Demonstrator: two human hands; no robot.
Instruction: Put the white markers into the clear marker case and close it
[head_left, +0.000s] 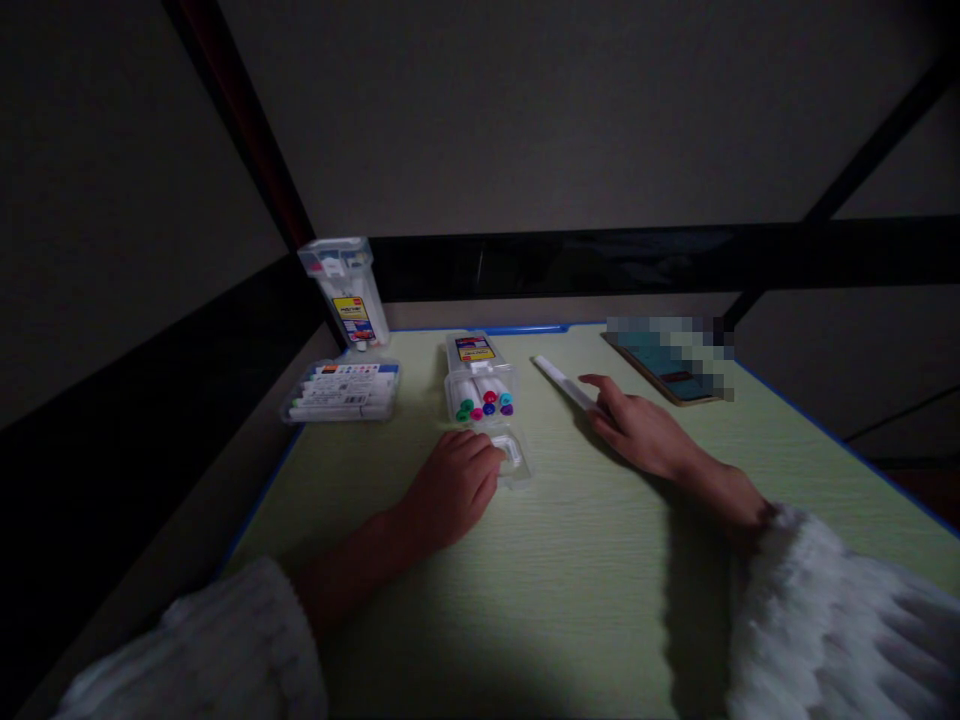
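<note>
**Both hands down on the table, one at a marker case, one at a loose marker**

The left hand (454, 485) lies knuckles up on the green table (585, 590), its fingers curled under in a loose fist. The fingertips touch the open lid (517, 458) of a clear marker case (480, 372) that lies flat just beyond the hand. Whether they pinch the lid or only rest against it cannot be told in the dim light. The open end of the case faces the person, and the round caps (487, 405) show green, pink, blue and purple.

The right hand (641, 432) reaches forward and to the left, palm down and wrist low. Its fingers are spread and straight, closed on nothing. The forefinger lies against the near end of a white marker (556, 378), which lies on the table slantwise, right of the case. Both wrists come out of fuzzy white sleeves (840, 620).

The marker case bears a yellow label with a red band (its print is too small to read). A second case (341, 392) lies flat at the left and shows a row of small colour swatches. A third case (346, 290) stands upright behind it with the same yellow label. A phone (664, 372) lies far right.
</note>
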